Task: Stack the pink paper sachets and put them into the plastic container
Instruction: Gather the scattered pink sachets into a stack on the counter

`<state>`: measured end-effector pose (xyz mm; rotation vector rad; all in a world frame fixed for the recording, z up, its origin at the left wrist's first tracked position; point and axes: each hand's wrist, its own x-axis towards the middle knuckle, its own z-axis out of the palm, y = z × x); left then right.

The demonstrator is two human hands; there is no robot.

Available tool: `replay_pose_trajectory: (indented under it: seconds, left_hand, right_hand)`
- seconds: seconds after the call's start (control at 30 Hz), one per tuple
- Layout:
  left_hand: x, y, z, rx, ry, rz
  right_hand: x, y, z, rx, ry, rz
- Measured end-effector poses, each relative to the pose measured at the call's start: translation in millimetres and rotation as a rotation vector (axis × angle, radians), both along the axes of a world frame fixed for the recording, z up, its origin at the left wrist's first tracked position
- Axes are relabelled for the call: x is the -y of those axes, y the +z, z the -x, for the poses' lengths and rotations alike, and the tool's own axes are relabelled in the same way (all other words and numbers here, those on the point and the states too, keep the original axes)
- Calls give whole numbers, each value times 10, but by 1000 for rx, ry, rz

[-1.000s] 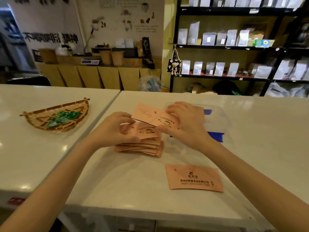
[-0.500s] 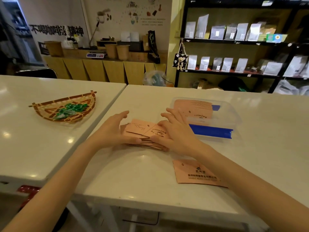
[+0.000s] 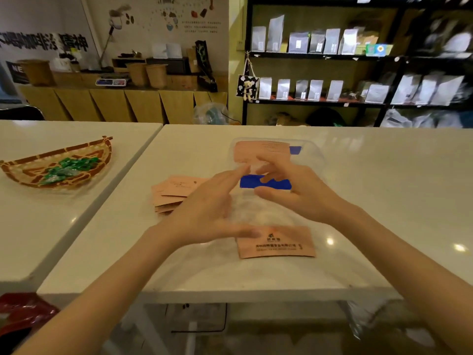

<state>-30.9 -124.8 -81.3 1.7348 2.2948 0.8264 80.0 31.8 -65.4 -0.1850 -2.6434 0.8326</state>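
A stack of pink paper sachets (image 3: 174, 192) lies on the white table, fanned a little. A single pink sachet (image 3: 279, 243) lies nearer me, printed side up. The clear plastic container (image 3: 312, 160) with blue clips stands behind them and holds a pink sachet (image 3: 258, 151). My left hand (image 3: 210, 213) hovers open and blurred to the right of the stack, thumb over the single sachet's left end. My right hand (image 3: 297, 190) is open in front of the container, fingers apart and empty.
A woven basket (image 3: 23, 171) with green wrapped sweets sits on the neighbouring white table at left. A gap (image 3: 143, 149) separates the two tables. Black shelves of pouches (image 3: 332, 73) stand behind. A red bag (image 3: 23, 311) lies below at the left.
Both hands have left the stack and lifted off it, shifting right toward the container and the single sachet. The stack stays on the table. The camera has tilted.
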Motion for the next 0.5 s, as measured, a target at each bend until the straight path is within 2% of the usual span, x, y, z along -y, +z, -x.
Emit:
replay_pose_trajectory:
  seconds: [0.17,0.33,0.4,0.5]
  left_hand:
    - [-104,-129,-182,-54,-104,170]
    - [-119,-266,-258,-124,-71,330]
    - [-94,-348,-241,-144,-46,348]
    - [-52,-422,-219,-159,-53,293]
  right_hand:
    - [-140,-177,-443,189,-37,-53]
    - [-184,-374,-683,366,-47,-172]
    - [-179,-419,-732,381,-54,-237]
    - [-162,-458,-782,360,-55,-228]
